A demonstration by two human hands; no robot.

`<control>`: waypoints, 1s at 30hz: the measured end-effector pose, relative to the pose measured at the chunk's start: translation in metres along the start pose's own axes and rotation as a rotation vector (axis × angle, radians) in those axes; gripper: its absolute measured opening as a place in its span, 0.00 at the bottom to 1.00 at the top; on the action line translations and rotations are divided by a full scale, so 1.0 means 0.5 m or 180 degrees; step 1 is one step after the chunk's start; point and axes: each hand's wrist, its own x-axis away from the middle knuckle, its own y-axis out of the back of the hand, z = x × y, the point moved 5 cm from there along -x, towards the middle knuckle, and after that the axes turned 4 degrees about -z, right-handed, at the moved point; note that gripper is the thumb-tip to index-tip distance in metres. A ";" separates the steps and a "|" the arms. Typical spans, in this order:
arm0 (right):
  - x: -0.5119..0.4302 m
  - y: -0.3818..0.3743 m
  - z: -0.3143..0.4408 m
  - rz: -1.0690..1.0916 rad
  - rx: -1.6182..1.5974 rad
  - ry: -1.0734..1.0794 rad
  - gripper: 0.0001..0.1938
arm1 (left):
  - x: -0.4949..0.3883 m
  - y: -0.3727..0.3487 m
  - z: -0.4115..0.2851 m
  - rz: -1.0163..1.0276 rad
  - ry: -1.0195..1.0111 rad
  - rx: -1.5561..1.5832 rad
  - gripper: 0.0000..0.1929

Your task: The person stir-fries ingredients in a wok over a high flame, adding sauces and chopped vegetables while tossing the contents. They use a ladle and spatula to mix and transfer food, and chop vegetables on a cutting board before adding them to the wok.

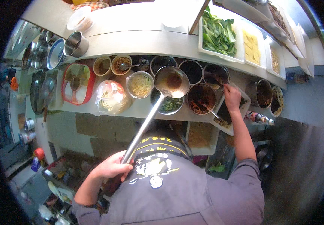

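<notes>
My left hand [112, 166] is closed around the handle of a long metal ladle [173, 81]. Brown sauce lies in the ladle's bowl, which is over a row of containers. Under it, chopped greens [170, 104] fill a round bowl. At the right, my right hand [232, 97] pinches the handle end of a spoon [215, 86] whose head rests in a dark round pot [217, 73]. Beside that pot stands a pot of red chili sauce [198, 99] with a metal spoon in it. A white rectangular tray [226, 130] with dark contents sits below my right hand.
Leafy greens [218, 35] and pale yellow slices [251, 47] fill trays on the upper shelf. A bagged food [112, 98], a bowl of shredded food [140, 85] and a red-rimmed container [91, 87] stand left. A bottle [259, 118] lies at right.
</notes>
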 end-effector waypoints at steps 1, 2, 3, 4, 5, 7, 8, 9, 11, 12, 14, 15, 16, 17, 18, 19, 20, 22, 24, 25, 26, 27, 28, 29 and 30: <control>0.002 -0.015 -0.002 0.0125 0.0062 -0.0056 0.10 | 0.013 0.008 0.015 -0.0031 -0.0007 0.0032 0.13; -0.001 -0.016 0.010 -0.0265 0.0008 0.0321 0.10 | 0.028 0.017 0.027 -0.0061 -0.0012 0.0063 0.13; -0.006 -0.008 0.052 -0.0343 -0.0204 0.0357 0.10 | 0.042 0.023 0.043 -0.0109 -0.0025 0.0112 0.13; -0.012 0.020 0.121 -0.0413 -0.0415 0.0392 0.10 | 0.059 0.027 0.056 -0.0203 -0.0028 0.0163 0.14; -0.010 0.045 0.185 -0.0497 -0.0604 0.0422 0.10 | 0.073 0.033 0.071 -0.0228 -0.0042 0.0218 0.14; 0.018 0.016 0.275 0.0362 -0.1202 0.0547 0.11 | 0.105 0.049 0.100 -0.0274 -0.0058 0.0312 0.13; 0.037 -0.004 0.335 0.0874 -0.1240 0.0624 0.11 | 0.120 0.056 0.112 -0.0280 -0.0078 0.0330 0.13; 0.060 -0.026 0.386 0.1362 -0.1159 0.0646 0.13 | 0.136 0.066 0.125 -0.0295 -0.0056 0.0388 0.13; 0.091 -0.096 0.453 0.2146 -0.0624 0.0768 0.20 | 0.169 0.087 0.160 -0.0334 -0.0029 0.0521 0.13; 0.100 -0.131 0.469 0.2220 -0.0313 0.0881 0.23 | 0.184 0.100 0.183 -0.0311 -0.0086 0.0592 0.14; 0.109 -0.178 0.509 0.2283 0.0145 0.0956 0.31 | 0.218 0.125 0.213 -0.0383 -0.0085 0.0607 0.14; 0.112 -0.189 0.519 0.2307 0.0301 0.0902 0.35 | 0.239 0.139 0.230 -0.0437 -0.0078 0.0627 0.14; 0.115 -0.208 0.527 0.2276 0.0421 0.0842 0.41 | 0.258 0.152 0.245 -0.0402 -0.0103 0.0624 0.14; 0.126 -0.222 0.534 0.2255 0.0503 0.0709 0.43 | 0.276 0.166 0.258 -0.0367 -0.0125 0.0615 0.14; 0.128 -0.233 0.536 0.2276 0.0549 0.0660 0.43 | 0.293 0.180 0.272 -0.0322 -0.0145 0.0589 0.14; 0.129 -0.238 0.537 0.2298 0.0621 0.0583 0.42 | 0.308 0.194 0.289 -0.0350 -0.0152 0.0552 0.14; 0.129 -0.250 0.550 0.2250 0.0621 0.0614 0.38 | 0.323 0.208 0.306 -0.0375 -0.0153 0.0505 0.14; 0.109 -0.266 0.544 0.2402 0.0578 0.0576 0.28 | 0.339 0.240 0.336 -0.0329 -0.0167 0.0455 0.14; 0.094 -0.293 0.522 0.2336 0.0765 0.0554 0.24 | 0.360 0.264 0.356 -0.0302 -0.0097 0.0511 0.14; 0.091 -0.280 0.539 0.2280 0.0779 0.0504 0.25 | 0.369 0.272 0.363 -0.0315 -0.0089 0.0497 0.14; 0.092 -0.263 0.559 0.2057 0.0726 0.0576 0.28 | 0.377 0.278 0.367 -0.0325 -0.0080 0.0481 0.14; 0.101 -0.262 0.564 0.2040 0.0759 0.0573 0.28 | 0.383 0.286 0.369 -0.0344 -0.0065 0.0445 0.14; 0.109 -0.263 0.565 0.2022 0.0794 0.0572 0.29 | 0.386 0.290 0.371 -0.0317 -0.0069 0.0458 0.14; 0.114 -0.266 0.559 0.2005 0.0830 0.0574 0.30 | 0.387 0.293 0.373 -0.0288 -0.0075 0.0474 0.14; 0.115 -0.281 0.541 0.2228 0.0837 0.0585 0.31 | 0.387 0.293 0.372 -0.0253 -0.0064 0.0495 0.14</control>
